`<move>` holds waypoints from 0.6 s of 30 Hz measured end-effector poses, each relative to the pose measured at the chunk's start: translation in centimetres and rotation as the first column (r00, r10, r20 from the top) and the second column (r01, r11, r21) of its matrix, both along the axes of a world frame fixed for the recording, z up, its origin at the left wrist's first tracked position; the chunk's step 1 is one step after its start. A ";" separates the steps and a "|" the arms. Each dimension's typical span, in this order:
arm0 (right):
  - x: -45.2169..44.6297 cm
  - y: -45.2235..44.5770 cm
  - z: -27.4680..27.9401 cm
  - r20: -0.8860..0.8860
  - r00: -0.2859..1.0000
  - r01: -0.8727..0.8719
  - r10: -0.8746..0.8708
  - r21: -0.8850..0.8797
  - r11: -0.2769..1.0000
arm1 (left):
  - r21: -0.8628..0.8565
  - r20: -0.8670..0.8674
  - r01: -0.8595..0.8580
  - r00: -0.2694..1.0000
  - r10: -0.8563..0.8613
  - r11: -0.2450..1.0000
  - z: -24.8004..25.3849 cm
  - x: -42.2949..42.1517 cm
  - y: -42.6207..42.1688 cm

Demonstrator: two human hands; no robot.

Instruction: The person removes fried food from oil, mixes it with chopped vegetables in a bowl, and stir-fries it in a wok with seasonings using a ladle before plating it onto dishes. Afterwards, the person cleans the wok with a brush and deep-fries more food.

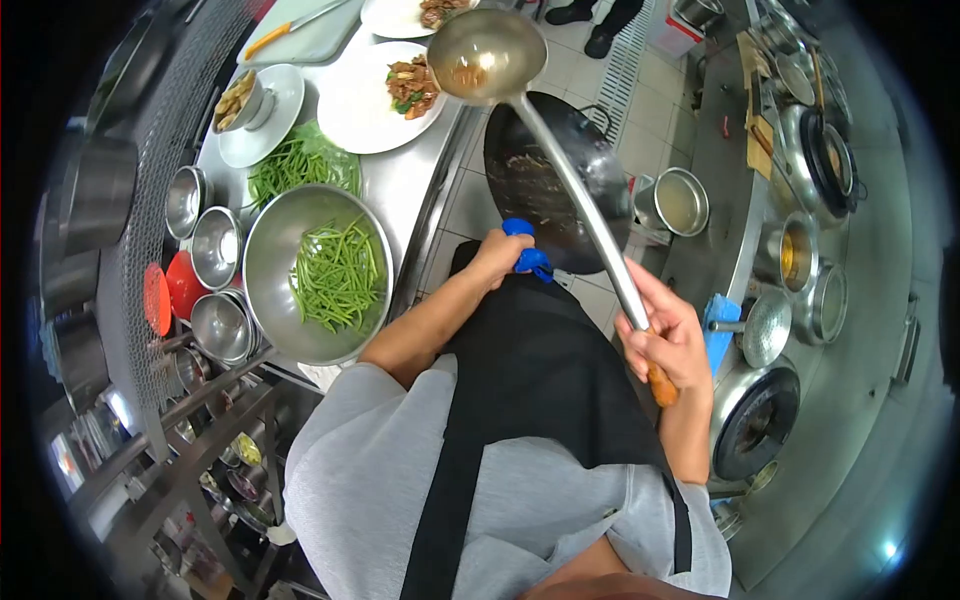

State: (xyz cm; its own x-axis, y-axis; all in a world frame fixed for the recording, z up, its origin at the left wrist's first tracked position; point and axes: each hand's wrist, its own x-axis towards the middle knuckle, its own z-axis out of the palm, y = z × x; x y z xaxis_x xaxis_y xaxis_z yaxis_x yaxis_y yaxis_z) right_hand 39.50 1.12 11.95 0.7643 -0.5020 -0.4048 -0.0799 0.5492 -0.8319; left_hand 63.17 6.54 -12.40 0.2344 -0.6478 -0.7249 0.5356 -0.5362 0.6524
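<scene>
My right hand (668, 335) is closed round the wooden-ended handle of a long metal ladle (487, 55). The ladle's bowl is raised over the plates, with a little brown residue inside. My left hand (492, 257) grips a blue cloth (523, 245) at the near rim of a dark wok (545, 185), which is tilted and has some food residue in it. Beside the ladle bowl, a white plate (350, 105) holds brown meat pieces with bits of green (412, 88). Part of a second white plate (385, 18) with similar food shows behind it.
On the left counter stand a large steel bowl (262, 300) of green beans (335, 275), a bag of more beans (300, 165), smaller steel bowls (215, 245) and a knife (285, 33) on a cutting board. Pots and pans (680, 200) line the right. Another person's shoes (598, 42) show ahead.
</scene>
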 end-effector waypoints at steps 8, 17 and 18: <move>11.1 -3.0 -6.8 -0.316 0.949 -0.288 0.025 -0.828 0.480 | -0.075 -0.076 0.056 0.995 -0.062 0.996 1.4 -0.8 1.1; 11.2 -3.1 -8.1 -0.349 0.937 -0.332 0.022 -0.866 0.373 | -0.162 -0.161 0.078 0.981 -0.104 0.984 1.3 -1.0 1.6; 11.2 -3.2 -7.9 -0.336 0.941 -0.320 0.023 -0.869 0.378 | -0.174 -0.171 0.065 0.981 -0.095 0.983 1.6 -0.9 1.6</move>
State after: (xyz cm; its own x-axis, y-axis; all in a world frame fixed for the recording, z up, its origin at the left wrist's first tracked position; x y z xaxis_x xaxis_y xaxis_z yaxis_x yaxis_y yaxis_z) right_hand 50.68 -2.06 4.09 0.8366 -0.5469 0.0319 -0.3400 -0.5641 -0.7525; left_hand 62.30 8.16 -10.82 0.0539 -0.7742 -0.6307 0.6111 -0.4739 0.6340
